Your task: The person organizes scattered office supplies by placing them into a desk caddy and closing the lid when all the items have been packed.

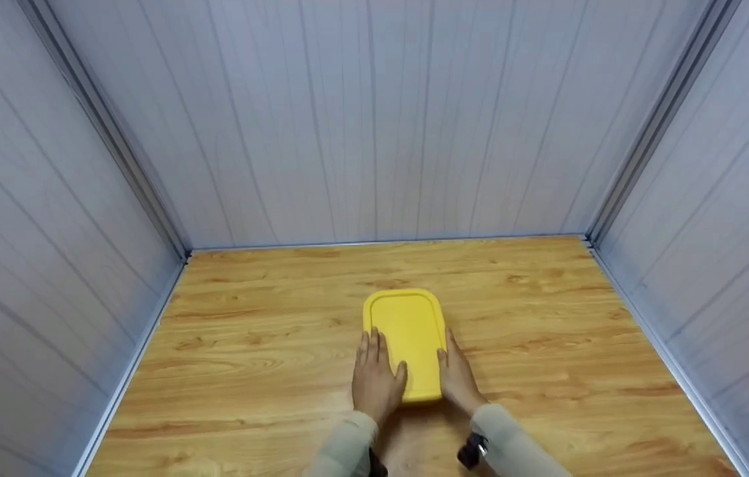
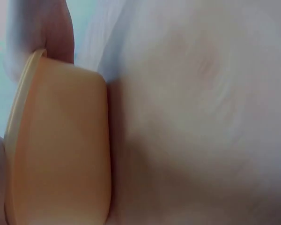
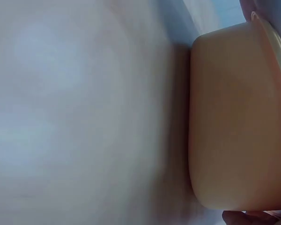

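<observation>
A yellow rectangular box with rounded corners stands upright on the wood-grain floor panel, its flat lid (image 1: 410,324) facing up. Along the lid's left edge rests my left hand (image 1: 374,384), fingers straight and pointing away, thumb spread over the lid. My right hand (image 1: 460,381) lies against the opposite side, fingers extended along it and thumb at the lid's rim. Both wrist views show the smooth box wall (image 2: 65,140), orange-toned there, narrowing toward its base. In the right wrist view, the box wall (image 3: 234,122) has fingertips (image 3: 243,218) right beside its lower end.
Pale panelled walls (image 1: 374,119) enclose the wood-grain surface (image 1: 248,344) at the back, left and right. Metal strips (image 1: 646,126) run up the rear corners. Light sleeves and a dark wrist device (image 1: 472,452) show at the front.
</observation>
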A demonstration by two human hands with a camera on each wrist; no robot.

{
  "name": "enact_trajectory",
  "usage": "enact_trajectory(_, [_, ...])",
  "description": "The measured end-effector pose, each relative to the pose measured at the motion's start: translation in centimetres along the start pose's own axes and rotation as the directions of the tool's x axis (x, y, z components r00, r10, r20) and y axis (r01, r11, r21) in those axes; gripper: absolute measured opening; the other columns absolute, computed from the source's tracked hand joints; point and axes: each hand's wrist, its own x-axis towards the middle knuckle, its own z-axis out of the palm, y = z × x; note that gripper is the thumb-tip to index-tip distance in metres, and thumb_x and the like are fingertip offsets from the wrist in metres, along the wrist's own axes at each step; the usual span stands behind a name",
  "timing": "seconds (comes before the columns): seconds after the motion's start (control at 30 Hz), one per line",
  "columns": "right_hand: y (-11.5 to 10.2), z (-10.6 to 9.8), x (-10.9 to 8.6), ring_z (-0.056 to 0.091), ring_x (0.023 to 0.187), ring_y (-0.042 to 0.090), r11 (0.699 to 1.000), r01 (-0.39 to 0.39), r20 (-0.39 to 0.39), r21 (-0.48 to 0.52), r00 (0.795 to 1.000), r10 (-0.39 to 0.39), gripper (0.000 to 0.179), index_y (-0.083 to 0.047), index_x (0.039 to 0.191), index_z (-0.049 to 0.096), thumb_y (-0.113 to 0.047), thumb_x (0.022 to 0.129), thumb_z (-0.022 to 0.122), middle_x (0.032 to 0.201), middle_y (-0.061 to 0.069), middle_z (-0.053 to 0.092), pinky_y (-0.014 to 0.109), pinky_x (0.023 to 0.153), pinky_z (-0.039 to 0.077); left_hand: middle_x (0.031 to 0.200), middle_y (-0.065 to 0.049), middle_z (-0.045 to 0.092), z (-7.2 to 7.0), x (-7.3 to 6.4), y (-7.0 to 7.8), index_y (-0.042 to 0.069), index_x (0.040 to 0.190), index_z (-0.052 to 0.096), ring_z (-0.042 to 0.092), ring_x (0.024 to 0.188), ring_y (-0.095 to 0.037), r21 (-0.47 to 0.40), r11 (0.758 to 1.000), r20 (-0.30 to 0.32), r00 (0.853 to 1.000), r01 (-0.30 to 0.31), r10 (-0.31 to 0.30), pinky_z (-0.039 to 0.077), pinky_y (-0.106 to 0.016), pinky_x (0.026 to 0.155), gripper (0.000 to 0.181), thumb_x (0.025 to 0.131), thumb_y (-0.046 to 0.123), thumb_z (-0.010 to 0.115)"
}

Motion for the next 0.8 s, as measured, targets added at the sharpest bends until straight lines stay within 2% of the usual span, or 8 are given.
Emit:
enact_trajectory(0.13, [-0.7, 0.5, 2.3, 0.026, 0.143, 0.042, 1.000, -0.010, -0.013, 0.010, 1.000, 0.010, 0.056, -0.001, 0.156, 0.013, -0.012, 0.107, 0.037, 0.157, 0.027, 0.023, 0.054, 0.117, 0.022, 0.154, -0.020, 0.036, -0.3, 2.6, -1.0, -0.008, 0.144, 0.042, 0.027, 0.145, -0.037, -0.094, 0.995, -0.020, 1.000, -0.015, 0.013, 0.029, -0.046, 0.116, 0.054, 0.099, 0.020, 0.055])
enact_trajectory(0.27, [-1.1, 0.8, 3.2, 0.026, 0.144, 0.041, 0.999, -0.051, -0.023, -0.007, 0.998, 0.051, 0.057, -0.003, 0.157, 0.012, -0.011, 0.106, 0.037, 0.158, 0.024, 0.022, 0.052, 0.117, 0.022, 0.156, -0.019, 0.032, -0.4, 3.6, -1.5, -0.007, 0.145, 0.039, 0.024, 0.146, -0.038, -0.157, 0.988, 0.030, 1.000, 0.009, -0.004, 0.028, -0.047, 0.116, 0.051, 0.101, 0.016, 0.051])
enact_trajectory(0.33, [-1.1, 0.9, 3.7, 0.026, 0.144, 0.041, 0.998, -0.051, -0.020, -0.037, 0.999, 0.050, 0.056, -0.002, 0.157, 0.013, -0.011, 0.106, 0.037, 0.158, 0.025, 0.023, 0.051, 0.117, 0.022, 0.156, -0.019, 0.032, -0.3, 3.9, -1.6, -0.007, 0.145, 0.039, 0.024, 0.147, -0.037, -0.148, 0.989, 0.039, 0.999, 0.019, -0.014, 0.028, -0.046, 0.116, 0.051, 0.101, 0.016, 0.051])
enact_trajectory(0.5, [-1.4, 0.8, 5.6, 0.029, 0.142, 0.043, 0.996, -0.016, -0.014, -0.088, 1.000, 0.015, 0.055, 0.000, 0.156, 0.013, -0.013, 0.107, 0.034, 0.156, 0.027, 0.025, 0.051, 0.117, 0.023, 0.156, -0.018, 0.034, 0.1, 5.6, -1.8, -0.007, 0.145, 0.041, 0.025, 0.146, -0.036, -0.080, 0.997, 0.001, 1.000, 0.006, -0.006, 0.030, -0.044, 0.116, 0.052, 0.100, 0.018, 0.051])
enact_trajectory(0.6, [-1.4, 0.6, 6.4, 0.029, 0.142, 0.042, 0.995, -0.025, 0.005, -0.102, 1.000, 0.025, 0.057, -0.001, 0.156, 0.012, -0.015, 0.107, 0.036, 0.157, 0.027, 0.025, 0.050, 0.117, 0.023, 0.155, -0.019, 0.034, 0.1, 6.5, -2.0, -0.007, 0.144, 0.041, 0.025, 0.146, -0.037, -0.051, 0.999, 0.019, 1.000, -0.013, 0.014, 0.029, -0.045, 0.116, 0.053, 0.100, 0.020, 0.052])
enact_trajectory(0.7, [-1.8, -0.6, 7.6, 0.031, 0.141, 0.043, 0.988, 0.015, 0.045, -0.157, 0.999, -0.008, 0.058, 0.004, 0.154, 0.018, -0.019, 0.106, 0.040, 0.154, 0.029, 0.028, 0.052, 0.117, 0.024, 0.153, -0.022, 0.037, -1.0, 7.6, -2.0, -0.005, 0.144, 0.044, 0.027, 0.144, -0.040, -0.036, 0.998, 0.050, 0.998, -0.043, 0.045, 0.027, -0.050, 0.116, 0.052, 0.099, 0.020, 0.054])
enact_trajectory(0.8, [-2.9, -3.1, 9.5, 0.037, 0.137, 0.044, 0.966, 0.058, 0.041, -0.253, 0.998, -0.050, 0.059, 0.003, 0.152, 0.027, -0.028, 0.105, 0.044, 0.151, 0.029, 0.034, 0.054, 0.113, 0.030, 0.150, -0.020, 0.042, -3.4, 10.0, -1.7, 0.001, 0.144, 0.046, 0.032, 0.142, -0.040, 0.007, 0.997, 0.050, 0.996, -0.080, 0.079, 0.025, -0.052, 0.116, 0.049, 0.099, 0.021, 0.055])
